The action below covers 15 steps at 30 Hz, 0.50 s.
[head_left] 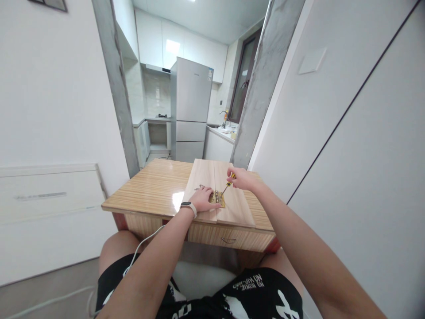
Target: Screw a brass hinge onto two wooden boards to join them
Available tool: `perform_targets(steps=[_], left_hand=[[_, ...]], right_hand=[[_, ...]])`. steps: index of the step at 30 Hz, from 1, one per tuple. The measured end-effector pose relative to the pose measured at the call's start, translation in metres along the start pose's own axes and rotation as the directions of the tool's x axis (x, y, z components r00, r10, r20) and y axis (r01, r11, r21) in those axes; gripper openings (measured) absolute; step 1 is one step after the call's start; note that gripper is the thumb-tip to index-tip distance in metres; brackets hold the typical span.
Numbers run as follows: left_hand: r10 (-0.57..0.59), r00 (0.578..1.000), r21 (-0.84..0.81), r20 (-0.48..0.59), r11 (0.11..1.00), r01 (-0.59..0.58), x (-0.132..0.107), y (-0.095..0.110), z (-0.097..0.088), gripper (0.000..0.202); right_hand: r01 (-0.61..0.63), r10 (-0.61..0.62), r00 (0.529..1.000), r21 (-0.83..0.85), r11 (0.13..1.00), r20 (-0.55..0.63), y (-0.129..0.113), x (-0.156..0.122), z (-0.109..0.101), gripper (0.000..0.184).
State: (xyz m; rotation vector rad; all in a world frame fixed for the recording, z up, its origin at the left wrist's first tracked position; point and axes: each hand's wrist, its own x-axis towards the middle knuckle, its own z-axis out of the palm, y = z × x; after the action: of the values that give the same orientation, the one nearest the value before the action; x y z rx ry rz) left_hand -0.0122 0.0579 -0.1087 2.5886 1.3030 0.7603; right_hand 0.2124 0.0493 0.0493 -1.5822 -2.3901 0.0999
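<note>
Two pale wooden boards [202, 177] lie side by side on a wooden table [156, 190]. A brass hinge [219, 200] sits across their seam. My left hand [203, 198], with a white watch on the wrist, rests flat on the left board and presses the hinge's left leaf. My right hand [239, 178] is closed round the yellow and black handle of a screwdriver [228, 183], whose tip points down at the hinge. A few small screws [200, 187] lie on the board just beyond my left hand.
The table has a drawer [229, 240] in its front, facing my knees. A white cable [139, 248] runs over my left thigh. White walls stand close on both sides. Behind the table a doorway opens onto a kitchen with a fridge [191, 110].
</note>
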Motion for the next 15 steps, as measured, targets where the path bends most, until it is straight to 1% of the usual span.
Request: perform_targets(steps=[5,10,12,15], left_hand=[[-0.001,1.0,-0.001,0.003,1.0,0.001,0.0,0.0,0.0,0.09],[-0.01,1.0,0.005,0.0,1.0,0.01,0.001,0.0,0.001,0.09],[-0.005,1.0,0.004,0.002,1.0,0.005,0.001,0.001,0.0,0.09],[0.0,1.0,-0.001,0.004,1.0,0.0,0.0,0.001,-0.001,0.09]], right_hand=[[-0.017,0.014,1.0,-0.111,0.994,-0.026,-0.002,-0.001,0.0,0.017],[-0.114,0.091,0.99,-0.225,0.968,-0.111,-0.01,0.001,0.005,0.019],[-0.14,0.113,0.985,-0.223,0.965,-0.132,-0.012,0.001,0.006,0.02],[-0.074,0.06,0.994,-0.158,0.985,-0.095,-0.009,0.001,0.006,0.017]])
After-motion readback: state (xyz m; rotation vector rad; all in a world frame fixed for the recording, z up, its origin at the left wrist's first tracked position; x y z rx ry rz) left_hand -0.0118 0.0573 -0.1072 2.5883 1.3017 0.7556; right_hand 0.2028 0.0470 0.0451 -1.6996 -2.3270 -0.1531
